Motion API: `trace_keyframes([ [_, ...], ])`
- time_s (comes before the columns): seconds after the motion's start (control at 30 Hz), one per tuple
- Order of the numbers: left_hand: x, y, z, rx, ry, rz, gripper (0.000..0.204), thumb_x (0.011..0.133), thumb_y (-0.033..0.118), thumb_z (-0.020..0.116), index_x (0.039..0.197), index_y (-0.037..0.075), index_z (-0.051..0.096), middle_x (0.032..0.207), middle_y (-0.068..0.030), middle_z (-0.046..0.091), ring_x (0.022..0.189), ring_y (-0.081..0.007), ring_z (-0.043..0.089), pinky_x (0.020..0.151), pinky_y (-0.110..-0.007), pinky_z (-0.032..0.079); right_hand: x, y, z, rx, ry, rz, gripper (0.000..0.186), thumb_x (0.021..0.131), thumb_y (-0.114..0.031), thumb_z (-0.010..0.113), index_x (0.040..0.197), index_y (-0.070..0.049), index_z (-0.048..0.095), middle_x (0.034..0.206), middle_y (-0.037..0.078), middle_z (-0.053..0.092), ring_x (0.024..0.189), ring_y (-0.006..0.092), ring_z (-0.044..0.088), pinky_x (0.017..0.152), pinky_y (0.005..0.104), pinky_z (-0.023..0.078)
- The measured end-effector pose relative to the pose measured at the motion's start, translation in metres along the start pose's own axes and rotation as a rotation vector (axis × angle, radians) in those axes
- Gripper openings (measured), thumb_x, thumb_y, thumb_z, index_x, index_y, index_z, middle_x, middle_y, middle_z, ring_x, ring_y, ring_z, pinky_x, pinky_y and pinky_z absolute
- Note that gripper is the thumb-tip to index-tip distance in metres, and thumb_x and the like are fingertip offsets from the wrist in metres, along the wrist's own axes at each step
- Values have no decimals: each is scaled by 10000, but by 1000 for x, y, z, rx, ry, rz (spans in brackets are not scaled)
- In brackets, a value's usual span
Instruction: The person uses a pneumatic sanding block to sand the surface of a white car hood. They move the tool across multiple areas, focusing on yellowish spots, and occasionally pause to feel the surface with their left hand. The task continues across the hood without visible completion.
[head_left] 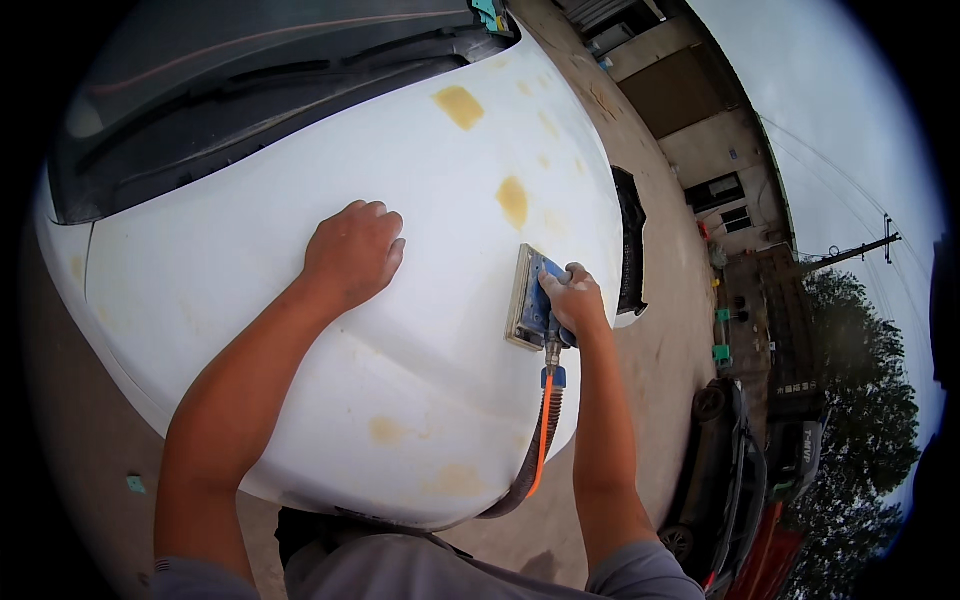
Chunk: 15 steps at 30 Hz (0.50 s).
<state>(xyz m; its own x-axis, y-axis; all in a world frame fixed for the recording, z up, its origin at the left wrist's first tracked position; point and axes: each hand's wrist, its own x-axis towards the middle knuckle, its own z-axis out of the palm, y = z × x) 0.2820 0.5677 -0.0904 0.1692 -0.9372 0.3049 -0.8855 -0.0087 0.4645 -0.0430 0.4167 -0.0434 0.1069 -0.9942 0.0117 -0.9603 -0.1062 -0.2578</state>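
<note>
A white car hood [420,240] spreads out in front of me, with yellowish filler patches [460,107] on its paintwork. My right hand [574,300] is wrapped round a blue air sander [538,305], whose flat rectangular pad is against the hood near its right edge. From the sander's lower end a dark ribbed hose [530,455] and an orange air line [541,440] run down over the hood's near edge. My left hand [352,252] is closed in a fist at the middle of the hood, apart from the sander; no object shows in it.
At the far left are the windshield [270,45] and dark wiper cowl [290,85]. A black car part [629,240] is just beyond the hood's right edge. Farther right are a parked dark car [705,480], buildings [690,100] and trees [850,370]. Concrete ground [650,400] surrounds the hood.
</note>
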Motion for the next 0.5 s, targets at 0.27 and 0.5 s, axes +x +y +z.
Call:
trace_keyframes([
  [0.27, -1, 4, -4, 21, 10, 1, 164, 975, 193, 668, 874, 69, 633, 923, -87, 632, 945, -264, 631, 820, -418, 561, 46, -14, -15, 82, -118, 147, 719, 923, -444, 733, 1362, 106, 586, 1128, 243, 739, 1060, 324, 725, 935, 374, 552],
  [0.5, 0, 0, 1, 2, 22, 21, 164, 970, 193, 674, 871, 69, 634, 917, -88, 629, 941, -259, 631, 817, -416, 561, -6, 6, -1, 12, -117, 39, 709, 905, -449, 764, 1304, 117, 613, 1050, 221, 750, 1009, 309, 737, 921, 373, 560],
])
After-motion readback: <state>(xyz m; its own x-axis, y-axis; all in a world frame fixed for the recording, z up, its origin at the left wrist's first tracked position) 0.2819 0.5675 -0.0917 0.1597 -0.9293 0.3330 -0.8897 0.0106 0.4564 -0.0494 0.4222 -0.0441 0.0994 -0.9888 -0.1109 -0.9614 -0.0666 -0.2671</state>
